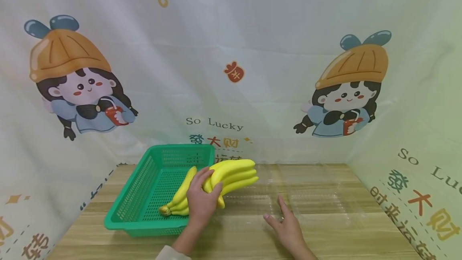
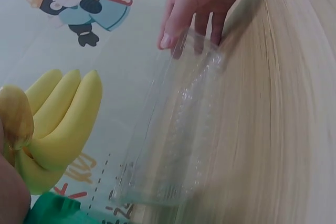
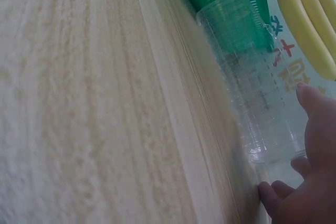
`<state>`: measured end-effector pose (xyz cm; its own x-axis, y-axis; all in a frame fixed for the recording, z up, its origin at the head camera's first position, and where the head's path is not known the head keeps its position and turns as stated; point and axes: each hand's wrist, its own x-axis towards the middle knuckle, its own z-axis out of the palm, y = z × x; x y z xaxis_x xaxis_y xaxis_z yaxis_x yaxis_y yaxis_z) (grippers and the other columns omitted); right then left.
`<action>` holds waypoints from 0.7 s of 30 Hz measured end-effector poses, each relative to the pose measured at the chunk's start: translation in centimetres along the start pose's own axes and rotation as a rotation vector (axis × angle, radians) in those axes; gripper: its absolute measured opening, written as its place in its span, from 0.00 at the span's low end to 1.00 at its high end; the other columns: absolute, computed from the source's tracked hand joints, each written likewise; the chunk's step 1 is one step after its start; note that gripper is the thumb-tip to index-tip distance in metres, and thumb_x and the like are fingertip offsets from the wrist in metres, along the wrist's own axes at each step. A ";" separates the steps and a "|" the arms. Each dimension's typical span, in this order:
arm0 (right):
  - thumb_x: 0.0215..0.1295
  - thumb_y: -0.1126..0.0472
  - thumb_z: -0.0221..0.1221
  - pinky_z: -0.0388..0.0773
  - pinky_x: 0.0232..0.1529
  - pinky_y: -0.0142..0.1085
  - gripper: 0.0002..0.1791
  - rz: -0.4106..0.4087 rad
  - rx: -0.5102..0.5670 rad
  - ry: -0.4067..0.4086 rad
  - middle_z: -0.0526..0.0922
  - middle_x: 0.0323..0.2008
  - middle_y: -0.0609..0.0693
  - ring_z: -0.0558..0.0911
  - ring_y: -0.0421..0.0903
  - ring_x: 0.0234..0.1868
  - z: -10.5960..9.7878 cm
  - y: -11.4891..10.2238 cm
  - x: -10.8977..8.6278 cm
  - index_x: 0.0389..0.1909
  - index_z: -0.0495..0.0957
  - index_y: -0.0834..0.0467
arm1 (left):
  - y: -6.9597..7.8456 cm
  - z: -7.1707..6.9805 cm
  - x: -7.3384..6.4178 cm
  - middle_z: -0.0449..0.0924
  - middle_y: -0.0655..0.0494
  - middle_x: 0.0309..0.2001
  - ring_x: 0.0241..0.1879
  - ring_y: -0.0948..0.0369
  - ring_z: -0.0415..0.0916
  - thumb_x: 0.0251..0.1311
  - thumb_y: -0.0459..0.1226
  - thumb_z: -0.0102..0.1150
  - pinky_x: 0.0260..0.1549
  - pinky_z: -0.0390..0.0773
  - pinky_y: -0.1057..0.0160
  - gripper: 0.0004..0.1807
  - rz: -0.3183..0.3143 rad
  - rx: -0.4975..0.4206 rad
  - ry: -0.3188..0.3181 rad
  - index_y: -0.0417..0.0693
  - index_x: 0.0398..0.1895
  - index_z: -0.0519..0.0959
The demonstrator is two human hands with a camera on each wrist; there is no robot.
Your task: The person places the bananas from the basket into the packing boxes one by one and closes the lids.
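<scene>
Yellow banana bunch (image 1: pixel 234 173) is in the L hand (image 1: pixel 202 200), fingers and thumb curled round it nr the stem end; it's at the 3 o'clock side of the green basket (image 1: pixel 144 225), overlapping that rim in the head view. Long axis runs approx. sideways w/ a slight rise, tips to btwn 2 and 3 o'clock, stem end back twd 8–9, mostly hidden by the hand; in the L wrist view the brown stem end shows and tips go up to abt 1 o'clock. Basket, plastic w/ perforated walls and floor, holds a 2nd bunch (image 1: pixel 182 198): stem end at approx. 7 o'clock, tips at abt 1, part covered by the L hand. Clear plastic container (image 2: pixel 178 145) lies on the wood-grain table (image 1: pixel 90 232) at the basket's 3 o'clock, table showing thru it; its edges are faint in the head view. R hand (image 1: pixel 288 230) is at approx. 5 o'clock from the held bunch, thumb and index finger spread apart, beside the container; can't tell whether the fingers touch it. Pale printed backdrop (image 1: pixel 288 3) stands at 12 o'clock, behind table, w/ cartoon figures and "So Lucky" lettering.
</scene>
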<state>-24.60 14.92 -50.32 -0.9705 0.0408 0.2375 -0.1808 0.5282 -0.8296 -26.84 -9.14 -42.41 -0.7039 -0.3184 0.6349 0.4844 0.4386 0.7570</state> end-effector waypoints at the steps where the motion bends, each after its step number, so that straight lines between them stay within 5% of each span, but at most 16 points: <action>1: 0.62 0.49 0.65 0.61 0.62 0.60 0.46 -0.003 0.000 0.000 0.62 0.68 0.68 0.62 0.69 0.66 0.0 0.0 0.0 0.72 0.55 0.67 | 0.1 0.2 -0.1 0.79 0.48 0.55 0.58 0.49 0.72 0.46 0.32 0.72 0.51 0.76 0.52 0.21 -0.005 -0.006 -0.004 0.39 0.47 0.83; 21: 0.61 0.50 0.65 0.60 0.63 0.61 0.46 -0.019 0.023 0.007 0.62 0.67 0.68 0.63 0.69 0.66 0.1 0.2 0.1 0.72 0.55 0.67 | 0.7 4.3 -2.2 0.79 0.50 0.55 0.55 0.49 0.74 0.44 0.33 0.71 0.52 0.73 0.49 0.21 0.054 0.000 -0.011 0.40 0.46 0.84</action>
<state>-24.79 14.94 -50.57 -0.9657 0.0374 0.2568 -0.2027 0.5093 -0.8364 -27.17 -4.48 -43.92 -0.6821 -0.2852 0.6734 0.5220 0.4550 0.7215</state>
